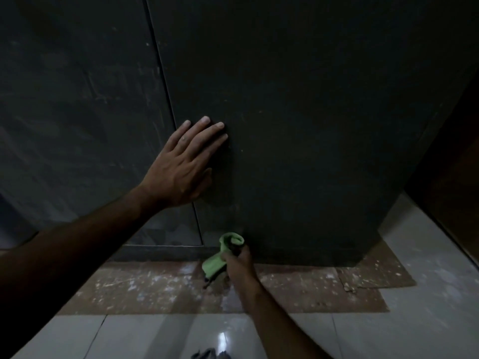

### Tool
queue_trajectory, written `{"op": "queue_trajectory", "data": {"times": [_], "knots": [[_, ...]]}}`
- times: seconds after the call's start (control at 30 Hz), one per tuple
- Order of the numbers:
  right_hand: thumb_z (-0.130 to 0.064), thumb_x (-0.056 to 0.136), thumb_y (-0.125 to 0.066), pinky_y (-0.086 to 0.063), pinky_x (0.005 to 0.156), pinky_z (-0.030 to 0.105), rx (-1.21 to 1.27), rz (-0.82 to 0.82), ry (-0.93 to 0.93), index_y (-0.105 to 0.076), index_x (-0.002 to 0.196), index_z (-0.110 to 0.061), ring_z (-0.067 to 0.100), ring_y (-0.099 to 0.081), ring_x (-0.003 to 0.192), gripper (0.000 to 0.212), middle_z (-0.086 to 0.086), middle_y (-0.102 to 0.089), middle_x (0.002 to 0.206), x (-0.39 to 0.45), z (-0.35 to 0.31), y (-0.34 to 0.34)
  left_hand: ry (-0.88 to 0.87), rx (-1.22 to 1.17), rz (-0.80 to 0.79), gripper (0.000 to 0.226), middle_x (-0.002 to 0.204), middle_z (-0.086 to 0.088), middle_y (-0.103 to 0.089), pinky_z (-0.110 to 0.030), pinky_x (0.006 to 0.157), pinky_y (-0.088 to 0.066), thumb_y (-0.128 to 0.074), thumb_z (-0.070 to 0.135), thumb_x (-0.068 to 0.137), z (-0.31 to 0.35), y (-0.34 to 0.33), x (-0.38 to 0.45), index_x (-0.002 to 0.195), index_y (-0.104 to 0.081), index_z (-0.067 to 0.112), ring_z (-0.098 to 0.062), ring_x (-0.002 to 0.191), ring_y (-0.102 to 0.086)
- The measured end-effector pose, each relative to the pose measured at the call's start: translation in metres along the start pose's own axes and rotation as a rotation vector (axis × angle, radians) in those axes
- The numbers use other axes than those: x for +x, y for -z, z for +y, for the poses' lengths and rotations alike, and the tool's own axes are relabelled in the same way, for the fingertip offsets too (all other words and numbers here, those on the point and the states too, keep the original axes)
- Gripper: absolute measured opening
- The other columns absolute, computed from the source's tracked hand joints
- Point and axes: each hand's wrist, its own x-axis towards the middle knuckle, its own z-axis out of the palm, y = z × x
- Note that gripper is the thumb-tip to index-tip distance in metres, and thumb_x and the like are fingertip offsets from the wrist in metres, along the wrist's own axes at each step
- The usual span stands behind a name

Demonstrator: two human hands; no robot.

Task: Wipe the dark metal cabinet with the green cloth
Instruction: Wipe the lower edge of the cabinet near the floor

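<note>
Cabinet [298,99] top cut off by frame, right hand [237,257] fingers hidden behind green cloth [220,255]

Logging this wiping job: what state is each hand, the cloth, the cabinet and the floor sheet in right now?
Left hand: fingers straight, flat on the door.
Right hand: grips the cloth.
Crumpled green cloth: bunched at the cabinet's bottom edge.
Dark metal cabinet: doors closed, scuffed, dusty.
Brown floor sheet: flat, white-speckled.

The cabinet [298,112] walls off everything ahead. The left hand [181,167] lies flat across its door seam. Low down, the right hand [237,257] and cloth [223,255] fill the base. Tiled floor [414,332] lies open behind.
</note>
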Motion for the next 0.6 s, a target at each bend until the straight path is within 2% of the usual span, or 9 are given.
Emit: {"op": "queue_trajectory", "data": {"times": [0.03, 0.07, 0.2, 0.27, 0.3, 0.37, 0.43, 0.53, 0.6], "knots": [[-0.012, 0.087, -0.069, -0.057, 0.085, 0.038, -0.031, -0.036, -0.012, -0.058, 0.118, -0.018, 0.027, -0.066, 0.094, 0.034, 0.012, -0.069, 0.11, 0.007, 0.008, -0.002, -0.004, -0.001, -0.002, 0.069, 0.163, -0.016, -0.023, -0.054, 0.123, -0.018, -0.053, 0.03, 0.096, -0.001, 0.0, 0.0, 0.155, -0.029, 0.007, -0.033, 0.153, -0.015], [-0.012, 0.086, -0.07, -0.058, 0.078, 0.037, -0.019, 0.005, -0.011, -0.059, 0.121, -0.016, 0.025, -0.067, 0.088, 0.037, 0.01, -0.069, 0.105, 0.016, 0.016, 0.004, -0.008, 0.0, -0.008, 0.069, 0.163, -0.016, -0.023, -0.054, 0.123, -0.018, -0.054, 0.03, 0.096, -0.002, 0.0, 0.0, 0.155, -0.029, 0.007, -0.033, 0.153, -0.015], [-0.01, 0.088, -0.063, -0.047, 0.056, 0.028, 0.094, 0.423, -0.008, -0.061, 0.115, -0.01, 0.02, -0.059, 0.066, 0.027, 0.01, -0.067, 0.085, 0.017, 0.016, 0.049, -0.005, 0.005, -0.032, 0.07, 0.163, -0.016, -0.023, -0.054, 0.122, -0.019, -0.056, 0.03, 0.095, -0.003, 0.005, -0.001, 0.156, -0.028, 0.007, -0.033, 0.153, -0.015], [-0.001, 0.093, -0.057, -0.038, 0.05, 0.023, 0.196, 0.523, 0.035, -0.058, 0.106, -0.003, 0.014, -0.049, 0.057, 0.014, 0.005, -0.057, 0.072, 0.014, 0.009, 0.049, -0.008, -0.004, -0.039, 0.071, 0.163, -0.016, -0.023, -0.055, 0.122, -0.019, -0.059, 0.029, 0.095, -0.002, 0.007, -0.001, 0.156, -0.028, 0.007, -0.033, 0.153, -0.015], [0.002, 0.094, -0.055, -0.039, 0.052, 0.025, 0.229, 0.524, 0.05, -0.057, 0.104, -0.001, 0.018, -0.05, 0.058, 0.011, 0.011, -0.06, 0.076, 0.013, 0.006, 0.041, -0.012, -0.011, -0.04, 0.072, 0.163, -0.017, -0.023, -0.056, 0.122, -0.02, -0.059, 0.029, 0.095, -0.002, 0.007, -0.001, 0.155, -0.029, 0.006, -0.034, 0.153, -0.015], [0.004, 0.094, -0.056, -0.045, 0.068, 0.029, 0.293, 0.429, 0.038, -0.057, 0.112, 0.006, 0.031, -0.061, 0.078, 0.019, 0.024, -0.065, 0.1, 0.01, 0.006, 0.013, -0.02, -0.021, -0.036, 0.071, 0.163, -0.017, -0.024, -0.055, 0.122, -0.02, -0.057, 0.029, 0.094, -0.003, 0.008, 0.0, 0.155, -0.029, 0.006, -0.033, 0.153, -0.015], [0.003, 0.091, -0.06, -0.046, 0.075, 0.03, 0.223, 0.246, 0.021, -0.058, 0.119, 0.005, 0.032, -0.065, 0.097, 0.027, 0.016, -0.064, 0.106, 0.007, 0.008, -0.023, -0.024, -0.019, -0.027, 0.07, 0.164, -0.016, -0.023, -0.055, 0.122, -0.019, -0.055, 0.028, 0.094, -0.004, 0.005, -0.002, 0.155, -0.028, 0.006, -0.033, 0.154, -0.013], [-0.001, 0.088, -0.065, -0.051, 0.076, 0.031, 0.17, 0.02, -0.007, -0.062, 0.114, -0.01, 0.028, -0.067, 0.095, 0.028, 0.011, -0.067, 0.113, 0.011, 0.019, -0.046, -0.017, -0.015, -0.004, 0.069, 0.164, -0.015, -0.021, -0.053, 0.123, -0.017, -0.054, 0.027, 0.096, -0.006, -0.002, -0.006, 0.156, -0.027, 0.006, -0.032, 0.154, -0.012], [-0.01, 0.086, -0.069, -0.058, 0.073, 0.04, 0.161, 0.035, -0.026, -0.065, 0.108, -0.018, 0.029, -0.07, 0.089, 0.024, 0.013, -0.072, 0.107, 0.016, 0.027, -0.032, 0.0, 0.002, 0.026, 0.068, 0.164, -0.016, -0.021, -0.053, 0.123, -0.017, -0.055, 0.026, 0.096, -0.011, -0.006, -0.011, 0.156, -0.028, 0.006, -0.032, 0.154, -0.013]]}}
